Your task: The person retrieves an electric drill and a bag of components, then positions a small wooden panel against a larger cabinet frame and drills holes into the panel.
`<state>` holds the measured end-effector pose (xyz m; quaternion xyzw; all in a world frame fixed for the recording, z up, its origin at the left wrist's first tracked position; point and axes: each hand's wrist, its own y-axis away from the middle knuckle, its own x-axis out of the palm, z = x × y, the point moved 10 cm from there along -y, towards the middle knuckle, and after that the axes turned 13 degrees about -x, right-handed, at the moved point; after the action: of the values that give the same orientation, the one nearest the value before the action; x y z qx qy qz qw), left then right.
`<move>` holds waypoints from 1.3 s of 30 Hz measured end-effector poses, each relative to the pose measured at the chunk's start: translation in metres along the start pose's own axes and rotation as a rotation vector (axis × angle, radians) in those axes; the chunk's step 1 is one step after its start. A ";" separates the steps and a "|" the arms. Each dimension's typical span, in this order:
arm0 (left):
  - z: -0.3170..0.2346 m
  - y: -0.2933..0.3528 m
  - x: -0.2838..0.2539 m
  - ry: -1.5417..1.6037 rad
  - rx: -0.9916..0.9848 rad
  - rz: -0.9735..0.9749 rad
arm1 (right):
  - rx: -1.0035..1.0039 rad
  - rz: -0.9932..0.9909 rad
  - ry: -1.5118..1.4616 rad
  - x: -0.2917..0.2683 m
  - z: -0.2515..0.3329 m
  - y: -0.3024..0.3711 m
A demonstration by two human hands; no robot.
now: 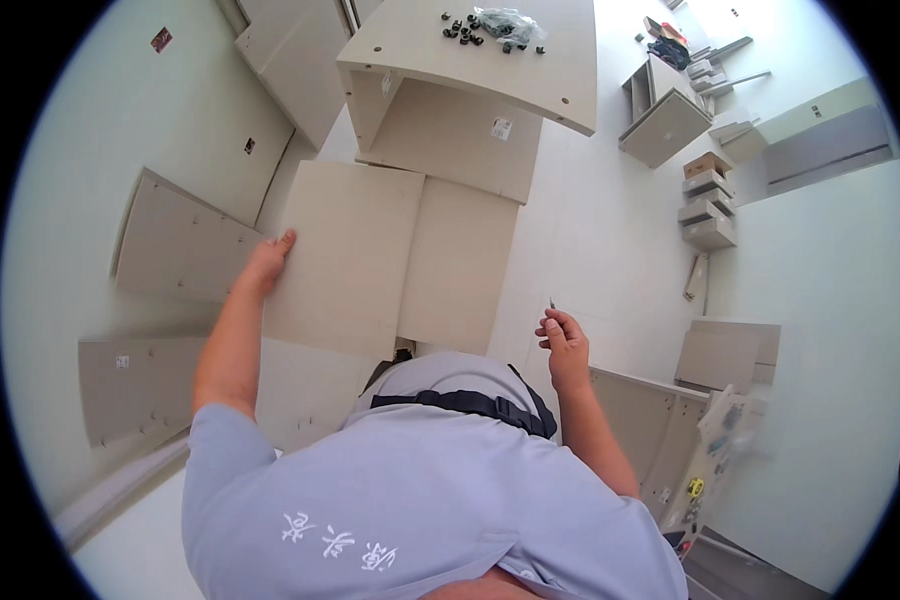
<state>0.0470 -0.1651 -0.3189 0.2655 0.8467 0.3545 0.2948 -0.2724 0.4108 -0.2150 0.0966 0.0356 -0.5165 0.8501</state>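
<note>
- The left hand (268, 262) is closed on the left edge of a beige panel (345, 260), with its thumb laid on top.
- A small pointed piece (552, 303) is pinched in the right hand (564, 345), which is held well apart from the left.
- The beige panel is placed in front of the body, with a second panel (460, 260) seen at its right.
- Beyond, black fittings (465, 36) and a plastic bag (510, 24) are set on a cabinet (450, 67).
</note>
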 end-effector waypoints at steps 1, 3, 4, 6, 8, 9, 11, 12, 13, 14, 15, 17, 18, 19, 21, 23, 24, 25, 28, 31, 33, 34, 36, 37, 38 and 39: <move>-0.006 0.002 0.007 -0.009 0.018 0.022 | 0.005 0.006 0.006 0.002 -0.001 0.000; -0.018 0.010 0.025 -0.023 0.051 0.060 | 0.018 0.021 0.011 0.009 -0.004 0.000; -0.023 0.010 0.031 -0.052 0.065 0.054 | 0.025 0.029 0.010 0.014 -0.004 -0.001; -0.028 0.005 0.041 -0.108 0.089 0.043 | 0.037 0.047 0.006 0.024 -0.005 -0.002; -0.024 -0.008 0.043 -0.137 0.102 0.007 | 0.045 0.068 0.000 0.034 -0.006 -0.003; -0.018 -0.012 0.042 -0.148 0.103 -0.013 | 0.047 0.080 -0.004 0.039 -0.007 -0.002; -0.038 0.018 0.055 -0.143 0.098 -0.029 | 0.060 0.071 -0.007 0.041 -0.013 0.002; -0.040 0.032 0.055 -0.133 0.089 -0.047 | 0.069 0.081 0.004 0.043 -0.016 0.005; -0.037 0.029 0.054 -0.161 0.104 -0.067 | 0.078 0.090 0.016 0.044 -0.019 0.008; -0.035 0.023 0.053 -0.189 0.118 -0.087 | 0.087 0.098 0.028 0.045 -0.021 0.010; -0.031 0.023 0.053 -0.221 0.125 -0.109 | 0.090 0.094 0.030 0.046 -0.022 0.014; -0.031 0.019 0.050 -0.253 0.142 -0.143 | 0.099 0.083 0.034 0.045 -0.024 0.021; -0.031 0.019 0.052 -0.275 0.145 -0.151 | 0.104 0.066 0.034 0.041 -0.024 0.026; -0.029 0.018 0.055 -0.244 0.129 -0.122 | 0.110 0.047 0.034 0.038 -0.025 0.033; -0.028 0.016 0.061 -0.182 0.104 -0.070 | 0.135 0.012 0.024 0.029 -0.029 0.042; -0.021 0.022 0.066 -0.164 0.081 -0.062 | 0.168 -0.002 0.043 0.017 -0.034 0.058; -0.024 0.024 0.069 -0.149 0.082 -0.061 | 0.171 -0.011 0.050 0.009 -0.035 0.060; -0.024 0.028 0.075 -0.128 0.081 -0.048 | 0.171 -0.029 0.052 -0.001 -0.037 0.065; -0.019 0.021 0.078 -0.082 0.101 -0.047 | 0.166 -0.071 0.036 -0.028 -0.046 0.077; -0.020 -0.003 0.067 -0.130 0.141 -0.119 | 0.160 -0.085 0.006 -0.049 -0.053 0.079; -0.033 0.019 0.070 -0.226 0.156 -0.168 | 0.146 -0.090 0.019 -0.070 -0.056 0.082; -0.053 0.044 0.075 -0.345 0.323 -0.343 | 0.135 -0.092 0.015 -0.085 -0.059 0.085; -0.078 0.108 0.090 -0.544 0.658 -0.724 | 0.099 -0.077 0.008 -0.115 -0.069 0.087; -0.074 0.128 0.109 -0.599 0.803 -0.775 | 0.077 -0.077 0.019 -0.131 -0.074 0.088; -0.066 0.145 0.132 -0.658 0.945 -0.828 | 0.073 -0.090 0.012 -0.149 -0.082 0.090; -0.057 0.153 0.160 -0.700 0.917 -0.782 | 0.073 -0.110 0.008 -0.170 -0.092 0.095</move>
<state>-0.0648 0.0086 -0.2202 0.1375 0.7996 -0.2774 0.5146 -0.2640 0.6202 -0.2660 0.1276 0.0254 -0.5630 0.8161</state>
